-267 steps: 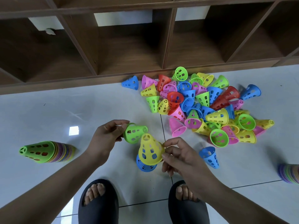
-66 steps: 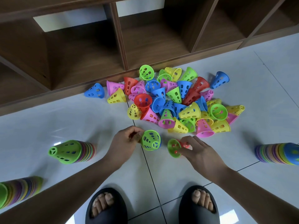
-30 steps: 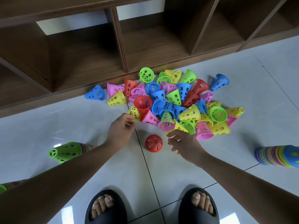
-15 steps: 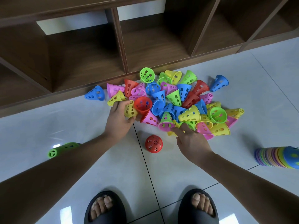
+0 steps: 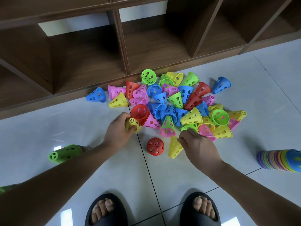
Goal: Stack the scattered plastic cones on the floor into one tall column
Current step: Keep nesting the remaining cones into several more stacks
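A heap of loose perforated plastic cones (image 5: 177, 101) in several colours lies on the white tile floor in front of a wooden shelf. My left hand (image 5: 118, 132) grips a small yellow cone (image 5: 132, 124) at the heap's near left edge. My right hand (image 5: 197, 145) pinches the rim of another yellow cone (image 5: 174, 147) just clear of the heap's near side. Between my hands stands a red-topped cone stack (image 5: 155, 146), seen from above.
A finished stack with a green tip (image 5: 64, 154) lies on its side at the left, partly behind my left forearm. Another multicoloured stack (image 5: 280, 160) lies at the right edge. The dark wooden shelf unit (image 5: 146, 46) borders the heap behind. My sandalled feet (image 5: 104, 211) stand below.
Both hands have drawn back from the heap toward me, each with a yellow cone. The left one came off the pile's left edge, the right one out of its near side.
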